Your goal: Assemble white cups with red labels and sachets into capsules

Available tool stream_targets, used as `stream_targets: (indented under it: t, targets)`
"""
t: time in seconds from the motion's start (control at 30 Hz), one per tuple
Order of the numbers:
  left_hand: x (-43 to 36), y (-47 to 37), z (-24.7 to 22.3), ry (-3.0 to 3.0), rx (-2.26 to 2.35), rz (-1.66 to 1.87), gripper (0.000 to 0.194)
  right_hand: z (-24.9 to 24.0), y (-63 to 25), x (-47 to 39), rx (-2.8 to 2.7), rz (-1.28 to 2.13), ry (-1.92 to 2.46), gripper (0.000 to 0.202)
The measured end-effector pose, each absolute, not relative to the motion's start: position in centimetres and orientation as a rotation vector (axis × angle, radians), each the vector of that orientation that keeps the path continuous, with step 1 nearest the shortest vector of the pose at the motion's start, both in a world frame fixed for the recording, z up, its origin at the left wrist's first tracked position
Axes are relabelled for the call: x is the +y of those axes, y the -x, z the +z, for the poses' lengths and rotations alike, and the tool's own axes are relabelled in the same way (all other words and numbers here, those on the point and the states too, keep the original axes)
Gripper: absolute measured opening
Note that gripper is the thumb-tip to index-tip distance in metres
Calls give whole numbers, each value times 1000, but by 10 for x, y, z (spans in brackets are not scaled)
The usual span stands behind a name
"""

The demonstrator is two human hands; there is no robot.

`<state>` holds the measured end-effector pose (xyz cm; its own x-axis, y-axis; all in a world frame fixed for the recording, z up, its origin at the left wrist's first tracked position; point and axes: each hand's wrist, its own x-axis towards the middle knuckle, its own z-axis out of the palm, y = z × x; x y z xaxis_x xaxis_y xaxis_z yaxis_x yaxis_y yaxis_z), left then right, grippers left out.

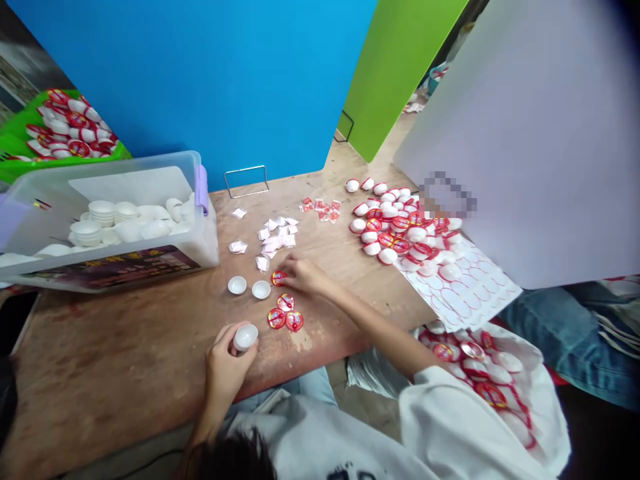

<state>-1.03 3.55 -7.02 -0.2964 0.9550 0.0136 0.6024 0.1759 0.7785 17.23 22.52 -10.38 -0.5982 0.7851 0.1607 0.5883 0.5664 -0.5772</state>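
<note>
My left hand [229,357] is closed around a small white cup [245,338], its open mouth turned up, over the front part of the table. Farther forward, my right hand [303,275] has its fingers together on a round red printed lid [279,277]; whether the lid is off the table I cannot tell. Just below lie several more red lids [285,319], close together. To the left of the right hand stand two white cups, a nearer one [261,289] and another cup [237,285]. Beyond them are small white packets [277,235] and red-and-clear packets [323,211].
A clear bin [150,257] of stacked white cups stands left, with a green basket [15,143] behind. Blue [225,80], green and pale panels border the table. Finished-looking red-and-white cups [400,223] pile right, beside a printed sheet [465,287] and filled sack [545,400].
</note>
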Motion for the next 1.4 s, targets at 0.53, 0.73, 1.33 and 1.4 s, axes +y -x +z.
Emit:
stream_targets:
  t: [0.53,0.73,1.33,1.4]
  targets:
    - [31,22,-86,-1105,1930,1158,38,-126,-158,271,-2188,293,1608,28]
    - [33,21,-87,-1070,1907,1124,44,-124,-162,286,-2281,254,1569,19]
    - [39,26,-89,-989,1887,1141,45,-104,-259,377,-1890,403,1954,20]
    - [39,23,-89,-997,1871,1136,45,-103,-257,373,-1834,435,1944,20]
